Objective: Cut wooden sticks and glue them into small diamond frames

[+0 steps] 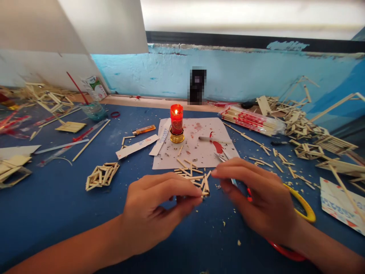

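Note:
My left hand (162,209) is closed in a pinch, thumb against forefinger, with the end of a short wooden stick (204,194) showing at the fingertips. Just beyond it lies a loose pile of short cut sticks (189,169) on the blue table. My right hand (256,198) is held low beside the pile, thumb and forefinger apart, its forefinger tip close to one stick. Beneath that hand is a pair of scissors with yellow and red handles (306,207), partly hidden, blades pointing away. A small frame of glued sticks (102,176) sits left of my left hand.
A lit red candle (177,123) on a gold base stands on stained white paper (194,152). Near it lie an orange lighter (144,129) and sandpaper strips (138,146). A bag of sticks (251,120) and stick structures (299,125) are at right. A glue cup (94,110) stands left.

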Tool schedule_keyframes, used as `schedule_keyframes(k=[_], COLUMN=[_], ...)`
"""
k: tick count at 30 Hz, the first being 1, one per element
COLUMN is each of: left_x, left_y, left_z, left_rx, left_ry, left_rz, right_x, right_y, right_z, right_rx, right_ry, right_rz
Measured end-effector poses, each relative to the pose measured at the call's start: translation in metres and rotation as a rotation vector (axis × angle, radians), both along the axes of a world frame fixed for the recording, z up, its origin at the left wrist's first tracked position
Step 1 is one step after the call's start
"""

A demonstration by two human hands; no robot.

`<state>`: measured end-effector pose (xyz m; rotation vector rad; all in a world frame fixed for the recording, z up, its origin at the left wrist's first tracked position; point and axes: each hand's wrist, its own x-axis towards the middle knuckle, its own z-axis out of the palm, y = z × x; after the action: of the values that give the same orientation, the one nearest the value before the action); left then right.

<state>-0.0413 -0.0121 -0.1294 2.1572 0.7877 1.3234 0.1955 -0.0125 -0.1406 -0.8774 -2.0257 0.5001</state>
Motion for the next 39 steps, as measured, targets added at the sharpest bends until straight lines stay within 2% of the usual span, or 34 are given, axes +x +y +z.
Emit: schedule_keyframes(k=[4,6,8,13,17,24,35,39], left_x=[0.001,0.001,0.002,0.005,0.008,0.01,0.012,0.009], left_y=[-0.001,-0.002,-0.003,-0.003,-0.001,-0.003,0.001,0.001], left_z=[0.003,0.002,0.0,-0.004,-0.005,-0.007,-0.003,-0.002], left_rx=[-0.036,-0.102,-0.25,-0.801,-1.02,-1.111,-1.114,-1.07], left_ry=[-0.006,-0.028,-0.086,-0.333,-0.507,-0.581,-0.556,-0.555], left_rz=[-0.035,-0.05,-0.047,-0.128,-0.199,-0.19,-0.152,-0.133], right_x=[-0.003,-0.004,-0.006,-0.012,-0.013,-0.016,-0.016,-0.013], right_y=[-0.009,-0.011,-0.01,-0.008,-0.008,-0.011,-0.012,-0.015], right_z=[0.004,0.003,0.002,0.001,0.003,0.005,0.004,0.002], right_rx=[0.057,0.08,0.096,0.056,0.072,0.071,0.08,0.061], right_ry=[0.086,0.093,0.092,0.113,0.102,0.088,0.067,0.097], right_rz=[0.086,0.109,0.094,0.008,0.011,-0.024,-0.048,-0.027])
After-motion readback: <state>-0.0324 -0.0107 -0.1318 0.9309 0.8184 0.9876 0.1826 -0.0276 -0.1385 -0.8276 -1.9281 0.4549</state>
